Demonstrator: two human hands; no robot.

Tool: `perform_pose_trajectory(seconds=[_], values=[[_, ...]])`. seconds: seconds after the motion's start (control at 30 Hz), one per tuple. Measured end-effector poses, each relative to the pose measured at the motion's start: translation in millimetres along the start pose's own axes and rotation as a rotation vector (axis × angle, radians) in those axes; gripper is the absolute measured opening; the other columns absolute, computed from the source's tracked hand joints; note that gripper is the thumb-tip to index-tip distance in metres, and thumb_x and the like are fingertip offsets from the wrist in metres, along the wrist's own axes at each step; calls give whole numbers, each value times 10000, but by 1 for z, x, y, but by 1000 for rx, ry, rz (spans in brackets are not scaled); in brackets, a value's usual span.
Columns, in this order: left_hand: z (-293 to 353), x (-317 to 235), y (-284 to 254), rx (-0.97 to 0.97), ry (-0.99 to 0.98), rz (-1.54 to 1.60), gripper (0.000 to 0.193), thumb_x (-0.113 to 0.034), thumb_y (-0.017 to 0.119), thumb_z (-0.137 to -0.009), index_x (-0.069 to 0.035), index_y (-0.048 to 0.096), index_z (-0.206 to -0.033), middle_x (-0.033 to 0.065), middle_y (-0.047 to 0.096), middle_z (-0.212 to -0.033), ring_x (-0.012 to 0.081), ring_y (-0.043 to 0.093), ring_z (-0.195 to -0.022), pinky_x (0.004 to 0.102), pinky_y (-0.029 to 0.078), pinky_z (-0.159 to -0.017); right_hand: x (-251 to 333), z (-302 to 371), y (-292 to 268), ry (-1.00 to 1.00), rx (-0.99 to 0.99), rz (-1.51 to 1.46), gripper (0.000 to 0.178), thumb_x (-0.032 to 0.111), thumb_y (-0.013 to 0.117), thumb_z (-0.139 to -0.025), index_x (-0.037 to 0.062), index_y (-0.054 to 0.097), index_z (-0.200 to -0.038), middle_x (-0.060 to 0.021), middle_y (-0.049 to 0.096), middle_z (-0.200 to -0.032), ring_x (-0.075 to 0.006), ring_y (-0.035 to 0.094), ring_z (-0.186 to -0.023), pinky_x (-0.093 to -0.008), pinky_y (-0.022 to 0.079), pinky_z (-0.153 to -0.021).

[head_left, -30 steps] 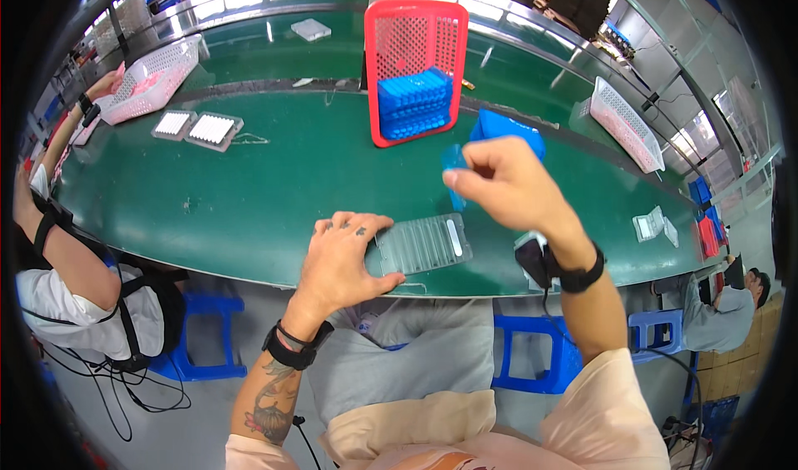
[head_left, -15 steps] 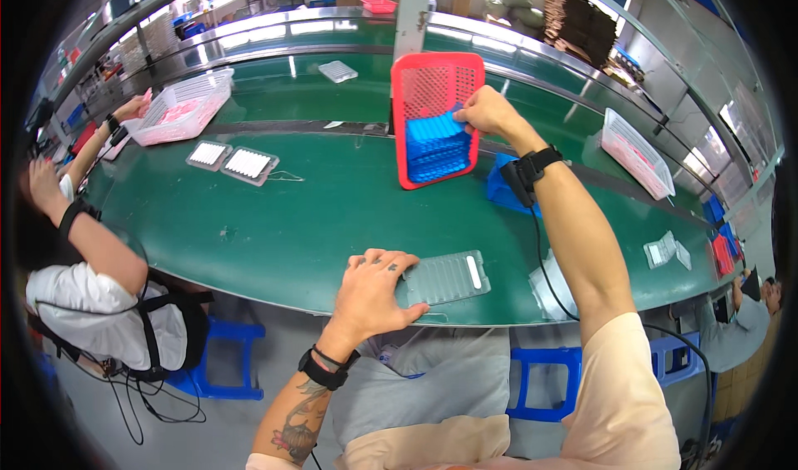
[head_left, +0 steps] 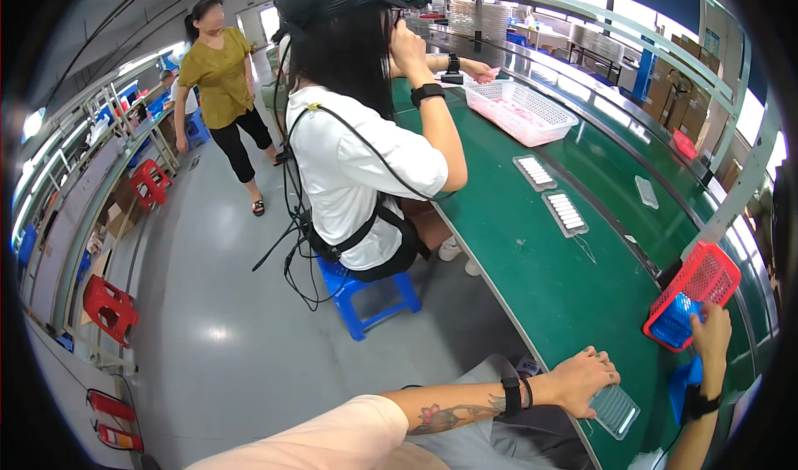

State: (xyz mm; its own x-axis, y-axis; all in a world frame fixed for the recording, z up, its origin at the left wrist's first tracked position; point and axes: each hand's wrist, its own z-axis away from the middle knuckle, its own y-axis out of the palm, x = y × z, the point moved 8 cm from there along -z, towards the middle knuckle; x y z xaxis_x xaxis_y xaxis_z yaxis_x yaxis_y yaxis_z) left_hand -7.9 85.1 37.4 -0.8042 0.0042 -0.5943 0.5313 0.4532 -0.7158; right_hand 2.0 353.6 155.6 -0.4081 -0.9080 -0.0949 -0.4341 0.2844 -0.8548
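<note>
Grey-floored workshop, green table (head_left: 499,258) slanting through the right half of the view. Clear tray (head_left: 617,412) flat on it, close to the near edge, ridged, with a white strip towards one end. Left hand (head_left: 582,383) spread across the other end of the tray, a wide, loose hold by the edges. Right hand (head_left: 711,333) at the side of a red basket (head_left: 706,275), fingers bent, beside the blue pieces (head_left: 675,320) stacked inside; cannot tell whether it has hold of one. Blue bag (head_left: 682,387) just beside the right wrist. Black bands on both wrists.

Farther up the table: two cases (head_left: 565,213) of white strips, near each other, then a white basket (head_left: 519,125) with pink contents. Another clear tray (head_left: 646,192) lies beyond the dark divider.

Co-worker (head_left: 357,158) in white shirt seated on a blue stool (head_left: 366,295), one hand raised to the head, the other by the white basket. Second person (head_left: 218,79), olive top, stands in the aisle. Far left, red stools (head_left: 110,308) and two extinguishers (head_left: 119,437).
</note>
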Motion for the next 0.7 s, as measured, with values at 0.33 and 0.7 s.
perform_pose_trajectory(seconds=[0.33, 0.7], values=[[-6, -3, -29, -47, 48, -110, 710, -368, 821, -565, -97, 614, -1187, 129, 647, -1123, 340, 588, -1047, 467, 433, -908, 109, 130, -33, -188, 530, -413, 1018, 455, 845, -501, -43, 497, -1318, -240, 542, -1244, -405, 510, -1174, -444, 425, -996], [-21, -14, -2, 13, 89, -60, 755, -305, 787, -574, -73, 563, -1257, 131, 639, -1142, 310, 568, -1096, 426, 401, -963, 106, 166, -27, -171, 537, -284, 916, 417, 843, -573, -3, 482, -1303, -244, 544, -1258, -419, 509, -1201, -487, 424, -972]])
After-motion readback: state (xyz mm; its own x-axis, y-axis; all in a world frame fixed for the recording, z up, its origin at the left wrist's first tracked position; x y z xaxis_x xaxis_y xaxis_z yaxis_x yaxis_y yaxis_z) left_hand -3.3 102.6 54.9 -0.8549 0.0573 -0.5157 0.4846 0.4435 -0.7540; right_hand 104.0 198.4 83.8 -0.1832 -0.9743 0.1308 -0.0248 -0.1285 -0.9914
